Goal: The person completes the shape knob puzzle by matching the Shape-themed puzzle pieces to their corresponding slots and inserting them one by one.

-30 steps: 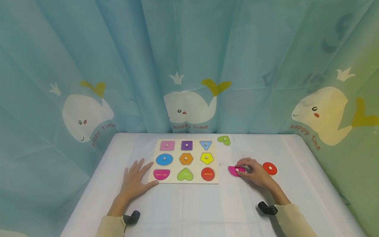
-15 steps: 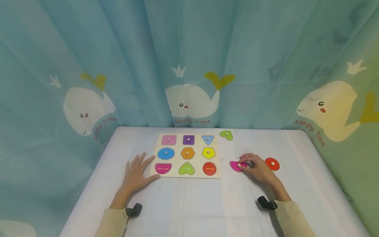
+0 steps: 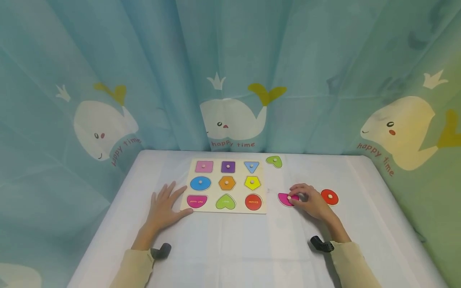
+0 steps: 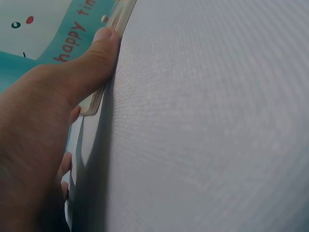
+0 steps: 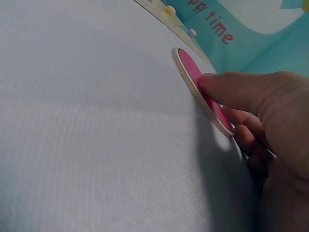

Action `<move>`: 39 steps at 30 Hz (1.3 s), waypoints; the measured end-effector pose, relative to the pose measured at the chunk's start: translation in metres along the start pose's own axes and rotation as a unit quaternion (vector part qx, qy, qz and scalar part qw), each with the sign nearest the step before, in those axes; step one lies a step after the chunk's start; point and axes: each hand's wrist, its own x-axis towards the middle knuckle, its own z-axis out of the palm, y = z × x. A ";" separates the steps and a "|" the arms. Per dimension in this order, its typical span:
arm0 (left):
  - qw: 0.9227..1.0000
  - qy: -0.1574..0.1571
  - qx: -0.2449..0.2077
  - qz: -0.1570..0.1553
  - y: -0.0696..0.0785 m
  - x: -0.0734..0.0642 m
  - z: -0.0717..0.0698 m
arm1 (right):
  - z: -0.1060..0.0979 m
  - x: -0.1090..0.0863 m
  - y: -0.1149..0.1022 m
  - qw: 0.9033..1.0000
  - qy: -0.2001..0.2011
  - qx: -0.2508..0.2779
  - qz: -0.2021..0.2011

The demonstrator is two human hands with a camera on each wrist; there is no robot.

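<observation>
In the head view, my right hand (image 3: 314, 204) pinches the small knob of a magenta half-round puzzle piece (image 3: 283, 199) between thumb and fingers. The right wrist view shows the thumb over the face of this flat wooden piece (image 5: 188, 65), close over the cloth. My left hand (image 3: 163, 210) lies with fingers spread at the left side of a cream puzzle board (image 3: 212, 210). Its thumb (image 4: 104, 46) rests on the near edge by the corner. Knobbed pieces fill the board's two far rows. The near row shows bare printed half-round, heart and circle spots.
A red circle piece (image 3: 329, 197) lies right of my right hand. Beyond the board's far right corner lies a green heart piece (image 3: 274, 161). A white cloth covers the table (image 3: 234, 248), and a blue curtain (image 3: 306, 80) hangs behind its far edge.
The whole scene has shifted upward in the head view. Both hands, the half-round piece and the board keep nearly the same places relative to one another.
</observation>
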 end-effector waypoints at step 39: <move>1.000 0.003 -0.010 -0.001 -0.001 -0.001 0.002 | 0.011 0.027 -0.056 0.995 0.065 0.041 -0.060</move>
